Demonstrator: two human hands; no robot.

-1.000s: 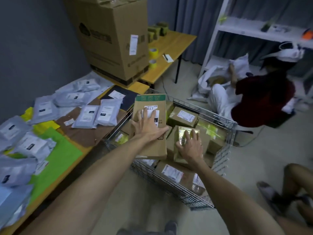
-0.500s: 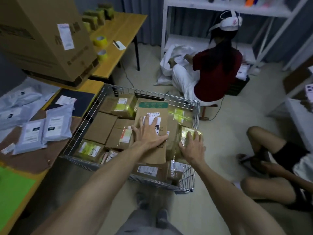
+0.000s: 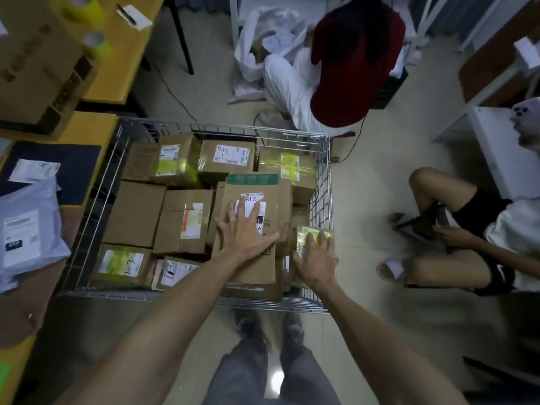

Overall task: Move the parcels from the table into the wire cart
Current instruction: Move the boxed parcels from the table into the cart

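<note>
Cardboard parcels filled the wire cart (image 3: 329,176) nearly to its rim. Your left hand (image 3: 245,233) lay flat, fingers spread and straight, pressing on the labelled face of the tall green-banded box (image 3: 254,191). That box lay on top of other boxes in the near right part of the cart. Your right hand (image 3: 317,261) rested on the small yellow-taped parcel (image 3: 306,233), just beside that box and against the cart's right wall. Its fingers lay nearly straight across the parcel, and no clasp was visible.

Change over the preceding second:
- Both hands kept to the same two parcels.
- Your view swung away from the table (image 3: 96,127) to a position almost directly above the cart.
- The green-banded box appeared to lie flatter on the load.

Assessment: both parcels were inside the cart and in the seating stage, with only the release left for this pair. A grey poly mailer (image 3: 29,229) lay on the table at your left, so the task was not complete. The load left little free space, so you should have expected further items to sit on top of the boxes, where they might slide.
</note>
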